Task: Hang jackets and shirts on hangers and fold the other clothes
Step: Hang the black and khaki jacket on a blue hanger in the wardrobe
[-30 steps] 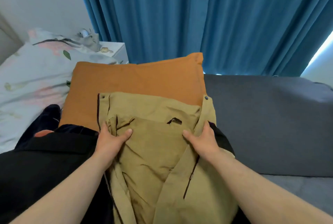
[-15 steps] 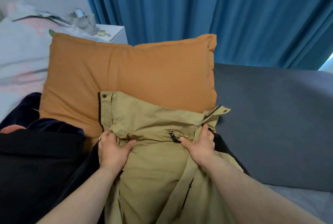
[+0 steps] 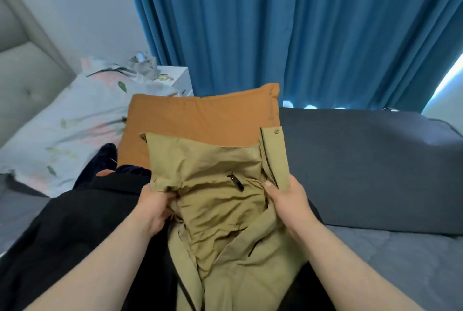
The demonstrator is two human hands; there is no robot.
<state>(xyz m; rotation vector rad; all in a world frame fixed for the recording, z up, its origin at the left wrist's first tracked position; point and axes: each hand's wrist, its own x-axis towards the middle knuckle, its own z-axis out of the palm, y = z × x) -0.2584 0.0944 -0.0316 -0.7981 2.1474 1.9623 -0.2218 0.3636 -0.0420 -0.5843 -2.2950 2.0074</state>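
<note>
Raised since a moment ago, the khaki jacket (image 3: 220,198) now covers more of the orange cushion (image 3: 200,120). Its long axis runs away from the person, collar end farthest. Left hand (image 3: 155,206) and right hand (image 3: 288,200) grip its bunched upper fabric, fingers curled.

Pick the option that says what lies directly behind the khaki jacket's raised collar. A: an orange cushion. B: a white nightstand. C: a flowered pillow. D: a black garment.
A: the khaki jacket, held up by the left hand and right hand, has its upper edge against the orange cushion.
</note>
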